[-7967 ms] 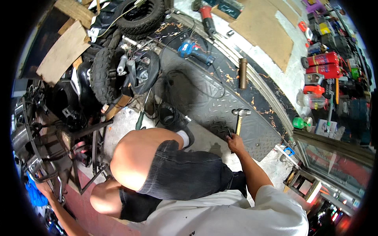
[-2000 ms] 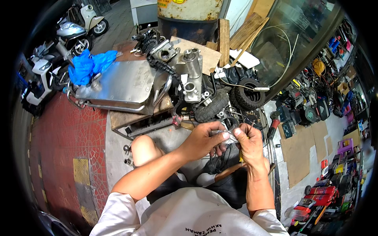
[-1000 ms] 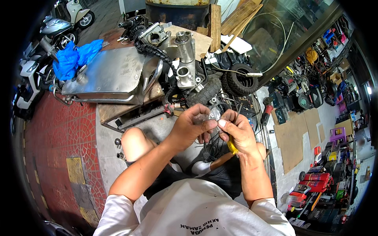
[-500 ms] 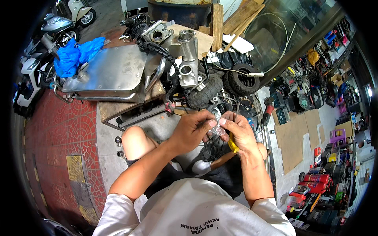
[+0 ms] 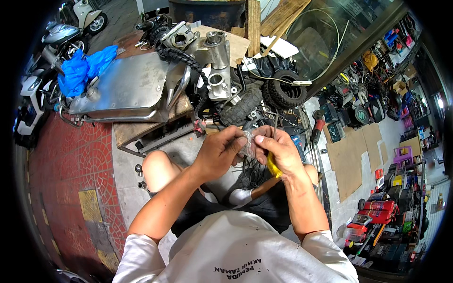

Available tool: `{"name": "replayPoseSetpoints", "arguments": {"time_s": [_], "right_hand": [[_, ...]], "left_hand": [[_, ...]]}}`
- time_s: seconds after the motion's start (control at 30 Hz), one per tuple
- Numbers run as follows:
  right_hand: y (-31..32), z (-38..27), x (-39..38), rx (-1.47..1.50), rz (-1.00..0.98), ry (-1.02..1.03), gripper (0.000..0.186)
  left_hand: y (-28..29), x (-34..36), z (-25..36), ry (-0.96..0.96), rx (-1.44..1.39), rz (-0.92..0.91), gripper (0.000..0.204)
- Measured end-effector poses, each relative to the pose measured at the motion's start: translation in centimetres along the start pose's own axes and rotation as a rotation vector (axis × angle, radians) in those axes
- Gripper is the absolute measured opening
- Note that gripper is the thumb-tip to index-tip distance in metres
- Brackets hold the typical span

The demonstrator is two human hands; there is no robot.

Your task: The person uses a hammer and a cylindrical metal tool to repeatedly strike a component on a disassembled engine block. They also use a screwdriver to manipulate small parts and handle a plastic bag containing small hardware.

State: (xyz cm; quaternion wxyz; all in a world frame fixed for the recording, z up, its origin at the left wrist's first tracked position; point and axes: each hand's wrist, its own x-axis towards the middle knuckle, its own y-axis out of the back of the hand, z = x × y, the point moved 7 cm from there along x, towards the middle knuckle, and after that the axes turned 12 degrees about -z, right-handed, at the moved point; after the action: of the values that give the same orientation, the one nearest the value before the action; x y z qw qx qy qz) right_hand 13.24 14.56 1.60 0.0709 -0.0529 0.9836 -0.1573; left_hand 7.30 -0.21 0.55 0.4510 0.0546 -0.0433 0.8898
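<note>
Both hands meet in front of my lap over a small clear plastic bag. My left hand pinches one side of it between thumb and fingers. From the other side, my right hand grips it with the thumb on top. Tucked in the right palm is a yellow-handled screwdriver, its thin shaft rising past the fingers. Whatever the bag contains is too small to make out.
Ahead stands a bench with a metal tank, a blue plastic bag and machined metal parts. Tyres lie beyond my hands. A red power tool, cardboard and many tools are at right; scooters stand far left.
Both hands have shifted slightly left in view, still holding the plastic bag, which looks more bunched between the fingers. The screwdriver stays in the right palm.
</note>
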Motion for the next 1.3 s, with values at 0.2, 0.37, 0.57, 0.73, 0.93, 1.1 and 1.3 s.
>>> {"name": "replayPoseSetpoints", "arguments": {"time_s": [0.2,0.37,0.57,0.73,0.93,1.1,1.3], "right_hand": [[-0.5,0.1,0.2,0.007,-0.015,-0.042,0.02],[-0.2,0.2,0.4,-0.053,-0.017,-0.068,0.019],[-0.2,0.4,0.5,0.039,0.036,-0.011,0.018],[0.4,0.9,0.5,0.037,0.081,0.033,0.017],[-0.3,1.0,0.6,0.073,0.034,-0.002,0.019],[-0.1,1.0,0.0,0.091,0.024,-0.006,0.021],[-0.2,0.1,-0.5,-0.326,0.057,-0.026,0.017]], "left_hand": [[0.0,-0.2,1.4,-0.137,0.248,-0.011,0.013],[0.2,-0.1,2.0,-0.205,0.374,-0.034,0.01],[0.9,-0.5,0.4,-0.142,0.279,0.224,0.013],[0.3,-0.8,1.0,-0.181,0.275,0.119,0.017],[-0.4,0.2,-1.9,-0.041,-0.001,-0.098,0.016],[-0.7,0.1,-3.7,0.171,-0.469,-0.075,0.019],[-0.7,0.2,-3.9,0.173,-0.362,-0.079,0.023]]}}
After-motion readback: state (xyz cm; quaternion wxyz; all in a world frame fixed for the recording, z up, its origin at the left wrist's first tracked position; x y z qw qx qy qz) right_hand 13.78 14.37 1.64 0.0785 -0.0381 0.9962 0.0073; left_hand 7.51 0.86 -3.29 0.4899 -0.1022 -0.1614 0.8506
